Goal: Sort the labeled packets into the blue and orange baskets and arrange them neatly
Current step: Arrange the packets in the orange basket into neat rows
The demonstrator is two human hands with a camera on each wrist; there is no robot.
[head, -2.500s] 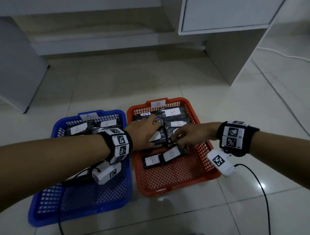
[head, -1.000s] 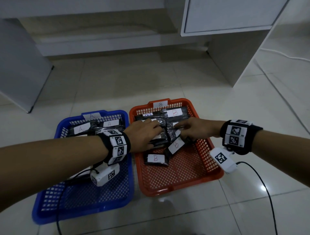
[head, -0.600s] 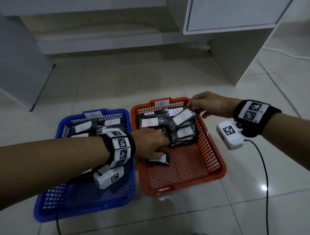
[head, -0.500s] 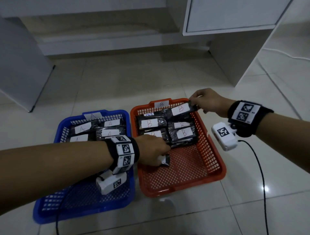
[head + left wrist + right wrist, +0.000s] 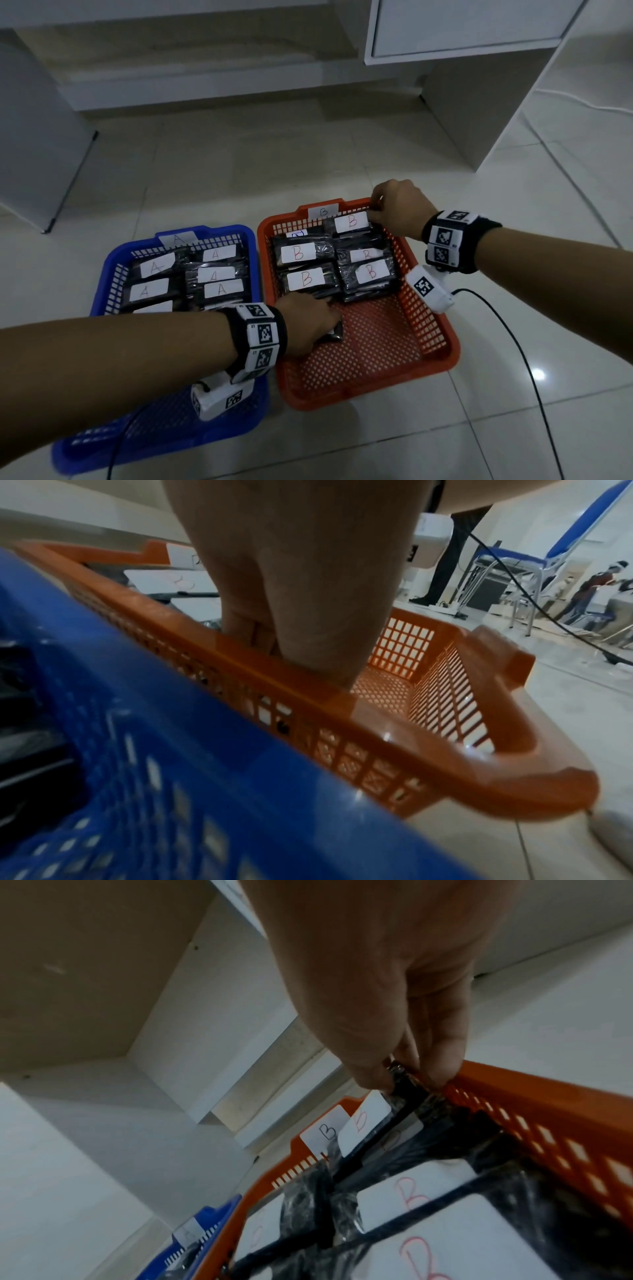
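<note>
Where head view hides fingertips, right grip pinches packet; left grip unclear.

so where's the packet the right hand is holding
In the head view, the packet sits at the orange basket's far right corner, pinched by the right hand.

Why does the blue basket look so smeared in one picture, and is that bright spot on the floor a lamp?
Left wrist view: the blue basket sits very close to the lens and is blurred, while the orange basket is sharper. Head view: dim, wide-angle bending of edges; the bright spot is glare on glossy floor tile. Right wrist view: the right hand is soft and close.
</note>
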